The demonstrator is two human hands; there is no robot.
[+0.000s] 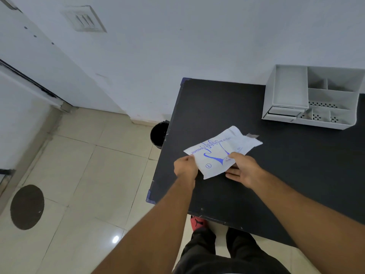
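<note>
A white packet of disposable polyethylene gloves [221,151], printed in blue, is held just above the black table [276,171] near its left edge. My left hand [185,168] grips the packet's near left corner. My right hand [244,169] pinches the near right edge, thumb on top and fingers underneath. The far end of the packet is crumpled and torn open.
A white desk organiser [314,97] with several empty compartments stands at the table's far right by the wall. A black bin [159,135] sits on the tiled floor beside the table's left edge. A dark round patch [26,206] marks the floor at left.
</note>
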